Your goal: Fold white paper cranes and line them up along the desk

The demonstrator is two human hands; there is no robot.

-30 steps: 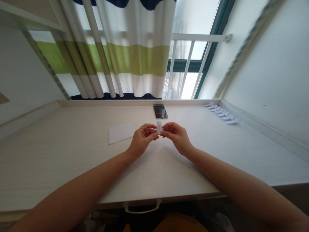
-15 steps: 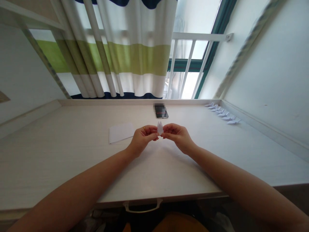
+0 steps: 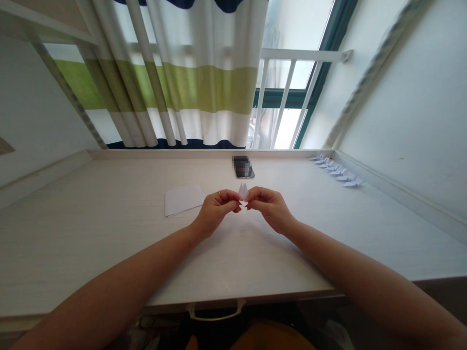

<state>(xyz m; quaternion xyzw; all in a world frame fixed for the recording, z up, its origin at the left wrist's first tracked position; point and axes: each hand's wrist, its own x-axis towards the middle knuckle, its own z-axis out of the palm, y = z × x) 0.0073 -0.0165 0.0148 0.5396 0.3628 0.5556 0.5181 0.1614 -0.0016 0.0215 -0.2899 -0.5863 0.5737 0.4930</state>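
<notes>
A small folded white paper piece with two upright points is pinched between my hands, above the middle of the desk. On its left edge, the thumb and fingers of my left hand are closed; a ring shows on one finger. My right hand grips the other edge between thumb and fingertips. The fingertips cover part of the paper's lower folds. Beside my left hand lies a stack of white paper, flat on the desk.
The white desk spans the view, with a drawer handle at its front edge. A dark phone, partly blurred out, lies behind my hands. Several folded white paper cranes stand in a row at the back right, near the wall.
The folded paper has shifted slightly right and its two points now stand a little apart. The fingertips of both hands have changed their pinch on it slightly.
</notes>
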